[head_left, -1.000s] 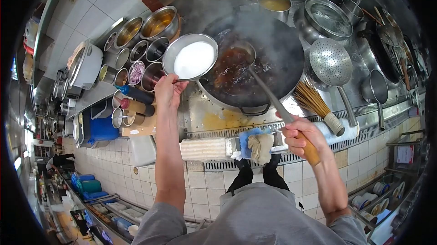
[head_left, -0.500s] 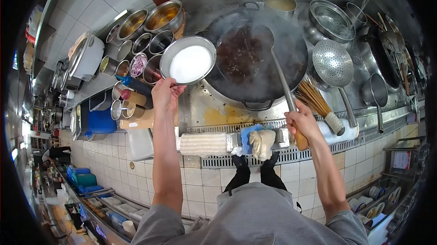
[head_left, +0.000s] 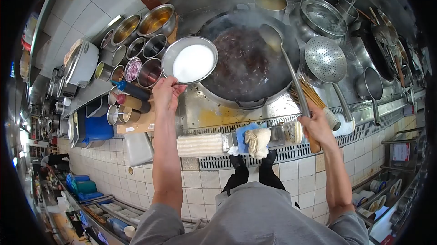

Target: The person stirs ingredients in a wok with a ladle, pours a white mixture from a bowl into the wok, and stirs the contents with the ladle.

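Note:
My left hand [head_left: 167,91] pinches the near rim of a metal bowl [head_left: 169,53] that holds a white liquid [head_left: 194,64]. The bowl hangs just left of a big black wok [head_left: 214,89], partly over its edge. Dark brown liquid [head_left: 241,53] bubbles and steams in the wok. In my right hand [head_left: 317,124] is the wooden-ended handle of a long metal ladle [head_left: 271,38]. The ladle's head is over the right part of the wok, lifted clear of the liquid as far as the steam lets me see.
Pots and cups of ingredients, one with sliced onion [head_left: 133,69], crowd the left counter beside squeeze bottles [head_left: 133,91]. Right of the wok lie a perforated skimmer [head_left: 325,59], a bamboo brush [head_left: 313,95] and a small saucepan [head_left: 368,85]. Folded cloths [head_left: 257,141] line the front edge.
My right hand has moved right and slightly down. The ladle's head, earlier low in the dark liquid, is now raised with its bowl showing. My left hand still holds the metal bowl.

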`<state>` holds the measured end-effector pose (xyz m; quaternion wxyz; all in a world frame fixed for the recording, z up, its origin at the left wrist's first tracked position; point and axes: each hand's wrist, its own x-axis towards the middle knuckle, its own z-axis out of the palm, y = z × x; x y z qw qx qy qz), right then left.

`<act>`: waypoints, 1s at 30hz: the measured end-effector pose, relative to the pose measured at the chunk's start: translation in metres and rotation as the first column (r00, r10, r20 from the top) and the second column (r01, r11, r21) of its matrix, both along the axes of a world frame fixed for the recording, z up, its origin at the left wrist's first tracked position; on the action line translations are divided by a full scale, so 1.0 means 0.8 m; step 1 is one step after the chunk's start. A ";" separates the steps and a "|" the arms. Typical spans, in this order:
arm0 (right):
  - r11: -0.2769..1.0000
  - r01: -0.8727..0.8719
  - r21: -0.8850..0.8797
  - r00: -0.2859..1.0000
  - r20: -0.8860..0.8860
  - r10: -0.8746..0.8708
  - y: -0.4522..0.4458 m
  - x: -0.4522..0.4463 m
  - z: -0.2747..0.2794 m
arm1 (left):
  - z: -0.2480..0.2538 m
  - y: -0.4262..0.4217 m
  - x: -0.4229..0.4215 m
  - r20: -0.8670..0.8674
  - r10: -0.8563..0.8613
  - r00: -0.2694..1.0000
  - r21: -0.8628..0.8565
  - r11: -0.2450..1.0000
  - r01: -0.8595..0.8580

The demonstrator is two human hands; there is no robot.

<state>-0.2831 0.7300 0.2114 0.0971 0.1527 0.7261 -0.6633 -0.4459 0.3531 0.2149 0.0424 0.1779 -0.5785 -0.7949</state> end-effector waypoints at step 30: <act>0.996 -0.007 -0.090 1.000 0.020 0.009 -0.016 0.035 0.032 | -0.006 0.023 -0.010 -0.037 -0.009 0.999 -0.025 1.000 0.008</act>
